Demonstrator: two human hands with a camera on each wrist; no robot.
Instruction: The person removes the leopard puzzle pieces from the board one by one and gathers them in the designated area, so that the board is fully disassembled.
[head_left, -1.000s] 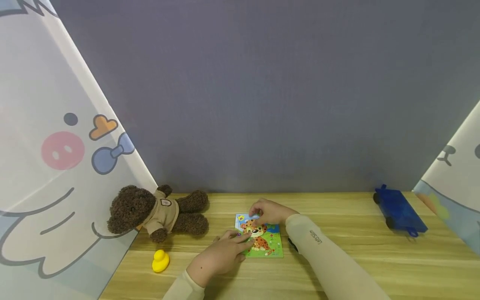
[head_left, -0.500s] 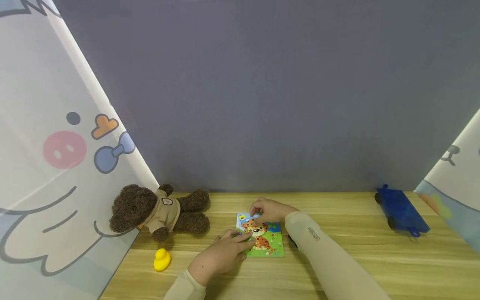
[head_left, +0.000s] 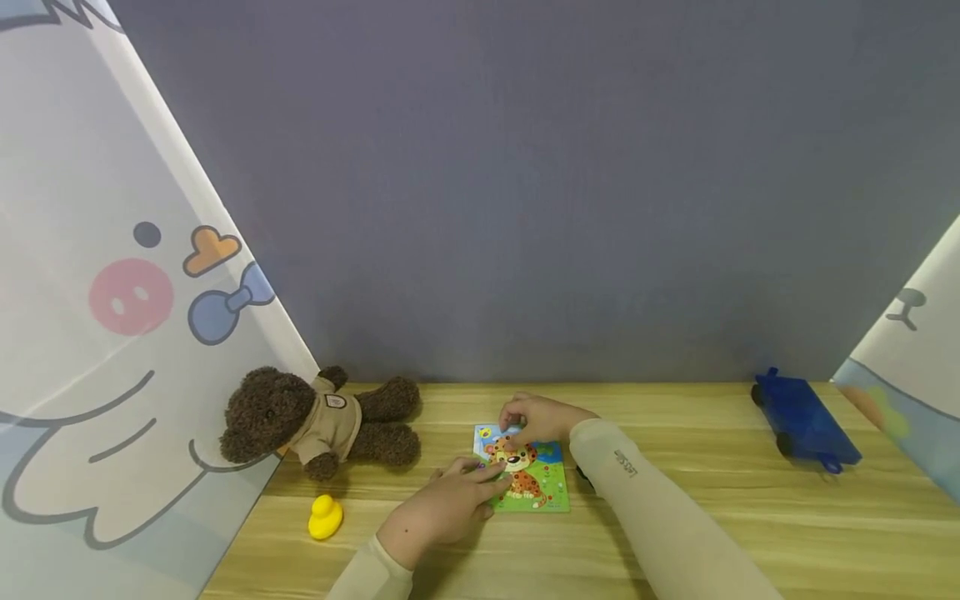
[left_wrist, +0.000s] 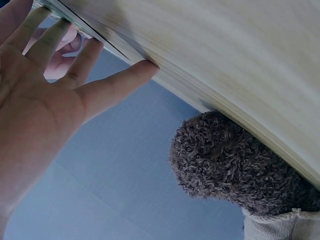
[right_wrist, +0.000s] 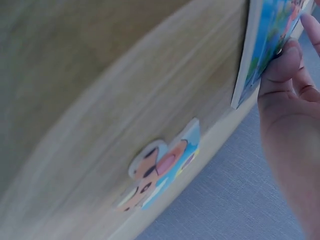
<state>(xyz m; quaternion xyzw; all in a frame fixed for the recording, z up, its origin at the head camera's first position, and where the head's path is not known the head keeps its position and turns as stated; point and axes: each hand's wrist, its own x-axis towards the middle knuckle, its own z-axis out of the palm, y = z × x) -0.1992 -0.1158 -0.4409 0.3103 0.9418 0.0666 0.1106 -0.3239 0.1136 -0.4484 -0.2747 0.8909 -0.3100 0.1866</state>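
Leopard puzzle board [head_left: 525, 477] flat on table [head_left: 675, 467], far corner hidden under right hand [head_left: 536, 421] whose grip pinches a piece there; left hand [head_left: 442, 508] spread, fingertips pressing near edge.

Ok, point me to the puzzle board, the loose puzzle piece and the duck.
puzzle board [head_left: 542, 487], head view, green lower part.
loose puzzle piece [right_wrist: 162, 172], right wrist view, its middle.
duck [head_left: 325, 518], head view, its body.

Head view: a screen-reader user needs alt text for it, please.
Two hands work on a leopard puzzle on a wooden table: the left hand presses it with straight fingers, the right hand pinches a piece at its far edge. A teddy bear, yellow duck and blue toy car lie around.
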